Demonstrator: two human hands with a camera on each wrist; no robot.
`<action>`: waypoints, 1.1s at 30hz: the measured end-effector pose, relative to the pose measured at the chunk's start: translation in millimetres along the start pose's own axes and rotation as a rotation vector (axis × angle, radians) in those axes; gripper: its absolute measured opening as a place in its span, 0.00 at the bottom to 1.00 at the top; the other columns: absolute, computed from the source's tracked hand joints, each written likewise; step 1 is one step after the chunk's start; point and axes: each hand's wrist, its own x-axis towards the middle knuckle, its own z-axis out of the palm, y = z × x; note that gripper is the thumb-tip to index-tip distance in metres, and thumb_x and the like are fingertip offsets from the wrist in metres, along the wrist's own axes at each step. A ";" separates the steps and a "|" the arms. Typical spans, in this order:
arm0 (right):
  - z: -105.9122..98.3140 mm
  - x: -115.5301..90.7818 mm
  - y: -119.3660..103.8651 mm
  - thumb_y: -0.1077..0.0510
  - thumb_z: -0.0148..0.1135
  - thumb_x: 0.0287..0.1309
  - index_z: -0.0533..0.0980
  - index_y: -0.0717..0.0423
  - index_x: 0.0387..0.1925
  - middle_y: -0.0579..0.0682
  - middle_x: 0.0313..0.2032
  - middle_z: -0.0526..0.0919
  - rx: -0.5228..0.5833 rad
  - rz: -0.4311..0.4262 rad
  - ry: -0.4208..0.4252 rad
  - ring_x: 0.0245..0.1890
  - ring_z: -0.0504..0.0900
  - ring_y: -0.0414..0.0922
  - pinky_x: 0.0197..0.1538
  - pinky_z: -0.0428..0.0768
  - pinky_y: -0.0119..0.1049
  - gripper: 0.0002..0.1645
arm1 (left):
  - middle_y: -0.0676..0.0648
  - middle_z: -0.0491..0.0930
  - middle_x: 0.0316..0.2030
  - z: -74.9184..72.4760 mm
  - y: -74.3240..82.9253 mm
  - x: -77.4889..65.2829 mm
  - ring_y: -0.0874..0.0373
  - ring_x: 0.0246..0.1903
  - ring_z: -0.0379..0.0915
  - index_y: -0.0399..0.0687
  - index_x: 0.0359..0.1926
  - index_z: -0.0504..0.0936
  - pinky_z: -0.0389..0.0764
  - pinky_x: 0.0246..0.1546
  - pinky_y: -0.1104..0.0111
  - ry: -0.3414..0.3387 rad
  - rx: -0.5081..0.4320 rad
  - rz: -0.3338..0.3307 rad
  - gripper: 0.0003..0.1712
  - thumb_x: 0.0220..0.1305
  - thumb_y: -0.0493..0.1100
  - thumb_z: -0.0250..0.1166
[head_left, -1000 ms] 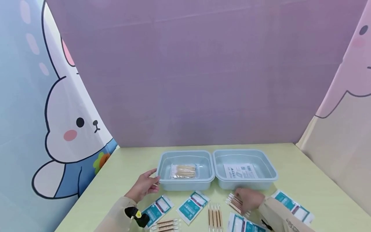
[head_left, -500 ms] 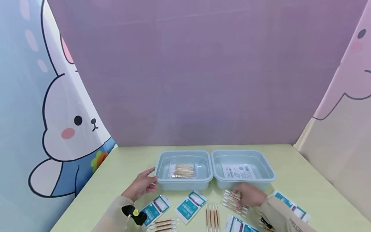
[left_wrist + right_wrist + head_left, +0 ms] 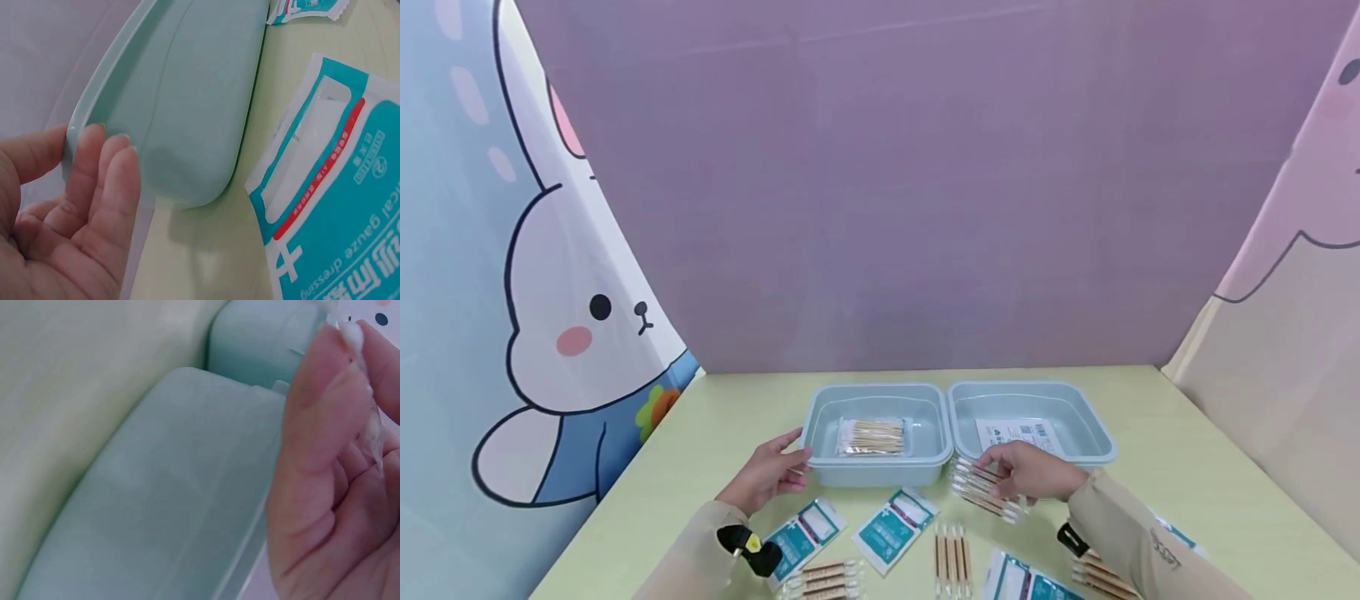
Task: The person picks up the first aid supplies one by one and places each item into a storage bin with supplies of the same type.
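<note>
My left hand (image 3: 769, 473) pinches the left rim of the left blue plastic basin (image 3: 880, 475), thumb over the edge and fingers below it in the left wrist view. Inside that basin lies a clear packet of wooden cotton swabs (image 3: 876, 437). My right hand (image 3: 1030, 472) holds a clear packet of brown-stick cotton swabs (image 3: 976, 487) between thumb and fingers. This packet hangs raised off the table, in front of where the two basins meet. Behind the hand stands the right blue basin (image 3: 1097, 442), with a white label sheet (image 3: 1011, 431) in it.
Teal-and-white gauze dressing packets (image 3: 895, 531) and more packets of swabs (image 3: 952, 560) lie spread along the table's near side. One gauze packet (image 3: 331, 181) sits close to the left hand. A purple backdrop (image 3: 925, 183) rises behind the table (image 3: 737, 408).
My right hand has lifted the swab packet off the table and carried it up and left towards the basins. The left hand stays on the left basin's rim.
</note>
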 end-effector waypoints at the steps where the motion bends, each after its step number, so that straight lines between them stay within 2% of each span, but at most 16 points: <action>1: -0.9 2.4 -1.9 0.71 0.62 0.55 0.78 0.61 0.48 0.49 0.24 0.76 0.005 -0.004 -0.008 0.18 0.69 0.39 0.17 0.66 0.27 0.17 | 0.41 0.80 0.30 0.2 0.3 0.3 0.58 0.21 0.76 0.42 0.72 0.57 0.82 0.26 0.68 0.001 -0.003 0.002 0.34 0.70 0.40 0.57; 10: -3.9 26.1 -21.4 0.70 0.61 0.58 0.78 0.60 0.51 0.49 0.25 0.75 -0.007 -0.055 0.004 0.18 0.68 0.40 0.18 0.65 0.31 0.18 | 0.42 0.81 0.28 2.3 2.4 -1.0 0.59 0.19 0.76 0.42 0.72 0.56 0.81 0.25 0.68 0.003 -0.004 0.009 0.34 0.70 0.40 0.57; 21: -1.1 56.0 -37.4 0.67 0.61 0.60 0.78 0.58 0.52 0.49 0.29 0.77 -0.026 -0.066 0.041 0.19 0.67 0.41 0.19 0.67 0.33 0.18 | 0.45 0.80 0.26 3.9 2.9 -0.5 0.59 0.19 0.75 0.42 0.73 0.55 0.81 0.25 0.68 -0.006 -0.007 0.005 0.34 0.70 0.40 0.56; 28: 1.6 72.7 -42.3 0.68 0.58 0.62 0.76 0.60 0.56 0.50 0.26 0.77 -0.011 -0.090 0.042 0.14 0.63 0.40 0.18 0.65 0.32 0.20 | 0.44 0.80 0.25 2.1 3.7 -3.4 0.59 0.18 0.75 0.41 0.72 0.55 0.80 0.23 0.69 -0.002 -0.002 0.009 0.34 0.70 0.40 0.56; 33: 2.7 84.6 -53.8 0.67 0.59 0.62 0.76 0.60 0.55 0.50 0.25 0.77 -0.040 -0.082 0.046 0.14 0.64 0.40 0.18 0.69 0.33 0.19 | 0.44 0.80 0.25 1.0 4.4 -4.3 0.59 0.18 0.75 0.41 0.72 0.55 0.80 0.22 0.69 -0.006 -0.004 0.009 0.34 0.70 0.40 0.57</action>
